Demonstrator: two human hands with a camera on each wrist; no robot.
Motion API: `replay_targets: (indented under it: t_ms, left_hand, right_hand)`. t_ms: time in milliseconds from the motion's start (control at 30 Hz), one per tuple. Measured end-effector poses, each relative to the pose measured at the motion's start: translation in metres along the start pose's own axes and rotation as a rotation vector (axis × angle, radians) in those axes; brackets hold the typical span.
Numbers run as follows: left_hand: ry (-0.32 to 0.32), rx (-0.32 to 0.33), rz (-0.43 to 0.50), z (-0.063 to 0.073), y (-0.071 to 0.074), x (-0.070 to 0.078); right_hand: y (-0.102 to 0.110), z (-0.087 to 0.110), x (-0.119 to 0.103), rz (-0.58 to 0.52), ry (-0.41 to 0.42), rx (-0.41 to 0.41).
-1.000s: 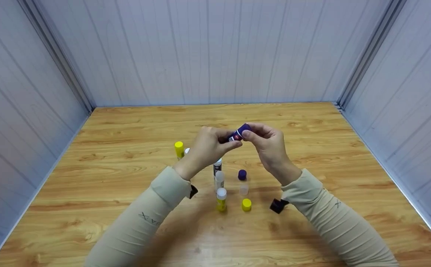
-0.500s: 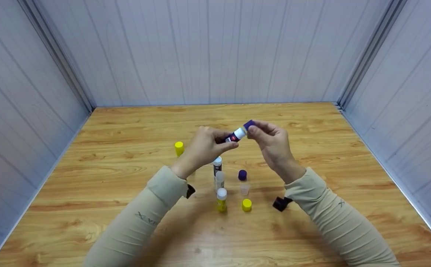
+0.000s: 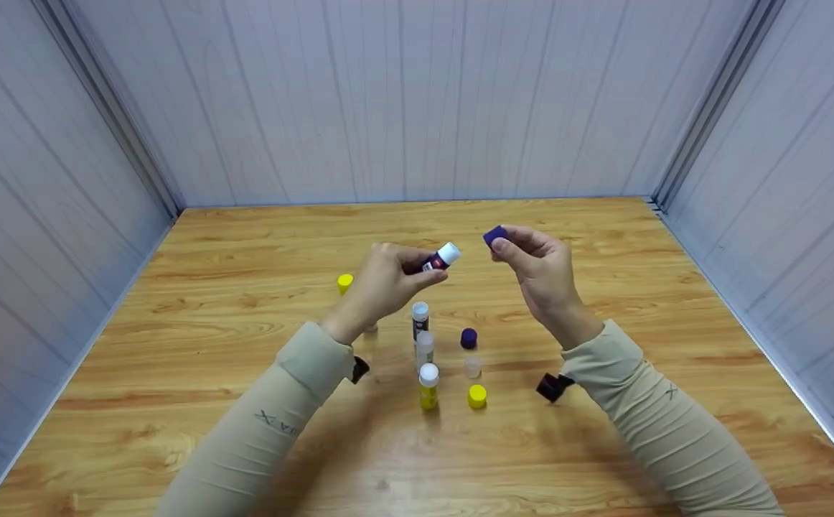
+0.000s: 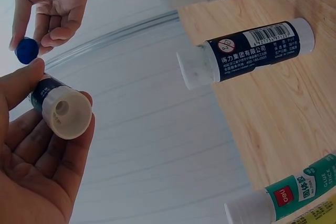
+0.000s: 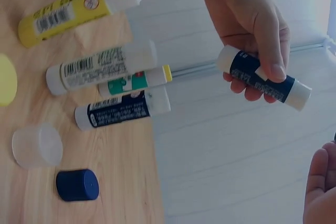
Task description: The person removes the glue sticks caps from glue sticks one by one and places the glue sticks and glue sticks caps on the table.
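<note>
My left hand (image 3: 381, 291) grips a dark blue glue stick (image 3: 440, 260) in the air, its white end bare and tilted up to the right. The left wrist view shows the hollow white other end of that glue stick (image 4: 65, 113). Between thumb and fingers, my right hand (image 3: 542, 276) pinches a dark blue cap (image 3: 494, 235), apart from the stick. Below the hands, three uncapped glue sticks stand in a row: dark blue (image 3: 420, 323), whitish (image 3: 425, 350) and yellow (image 3: 428, 393).
Right of the row sit a dark blue cap (image 3: 469, 339), a translucent cap (image 3: 472, 368) and a yellow cap (image 3: 477, 397). A yellow-topped glue stick (image 3: 345, 283) stands partly behind my left hand. A green glue stick (image 4: 304, 188) shows in the left wrist view. Pale panels (image 3: 417, 100) enclose the wooden table.
The dark blue cap has come off the held glue stick, baring its white end. My right hand has moved up and right with the cap, my left hand slightly left with the stick.
</note>
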State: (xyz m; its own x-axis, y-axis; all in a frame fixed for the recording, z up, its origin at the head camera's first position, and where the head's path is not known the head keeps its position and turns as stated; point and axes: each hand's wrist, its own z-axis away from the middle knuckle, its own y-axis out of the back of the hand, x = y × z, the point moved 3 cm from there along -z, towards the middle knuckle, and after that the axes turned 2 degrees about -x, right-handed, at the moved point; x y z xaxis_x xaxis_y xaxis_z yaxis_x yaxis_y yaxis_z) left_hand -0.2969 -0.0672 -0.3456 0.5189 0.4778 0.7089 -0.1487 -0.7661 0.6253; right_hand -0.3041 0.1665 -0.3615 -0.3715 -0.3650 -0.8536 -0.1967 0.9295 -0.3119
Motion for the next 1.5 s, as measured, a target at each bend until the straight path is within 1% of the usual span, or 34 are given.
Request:
replay_targets:
  t_ms: [167, 267, 367, 500, 700, 833, 967, 1100, 1233, 1367, 1500]
  left_hand:
    - [0.044, 0.034, 0.034, 0.001, 0.001, -0.002]
    - [0.051, 0.058, 0.059, 0.001, 0.002, -0.003]
    - [0.055, 0.082, 0.089, 0.001, 0.003, -0.003]
    - [0.069, 0.109, 0.116, 0.001, 0.005, -0.005]
    - [0.089, 0.128, 0.14, 0.001, 0.007, -0.008]
    - [0.105, 0.138, 0.154, 0.001, 0.006, -0.014]
    - [0.12, 0.147, 0.165, 0.0, 0.006, -0.018]
    - [0.133, 0.146, 0.172, 0.0, 0.004, -0.023]
    - [0.13, 0.149, 0.169, -0.001, 0.002, -0.027]
    - [0.13, 0.163, 0.158, -0.002, -0.001, -0.032]
    - [0.161, 0.161, 0.145, -0.002, -0.003, -0.034]
  right_hand:
    - [0.004, -0.001, 0.003, 0.13, 0.028, 0.003]
    - [0.006, -0.002, 0.004, 0.206, 0.029, -0.008]
    - [0.007, -0.004, 0.007, 0.265, 0.021, -0.036]
    - [0.01, -0.007, 0.012, 0.335, -0.013, -0.09]
    - [0.015, -0.01, 0.025, 0.495, -0.082, -0.161]
    - [0.017, -0.012, 0.035, 0.59, -0.114, -0.211]
    - [0.018, -0.013, 0.046, 0.649, -0.136, -0.264]
    - [0.019, -0.014, 0.056, 0.698, -0.155, -0.295]
    - [0.019, -0.015, 0.066, 0.745, -0.171, -0.328]
    - [0.02, -0.014, 0.074, 0.782, -0.214, -0.377]
    - [0.022, -0.014, 0.082, 0.859, -0.235, -0.431]
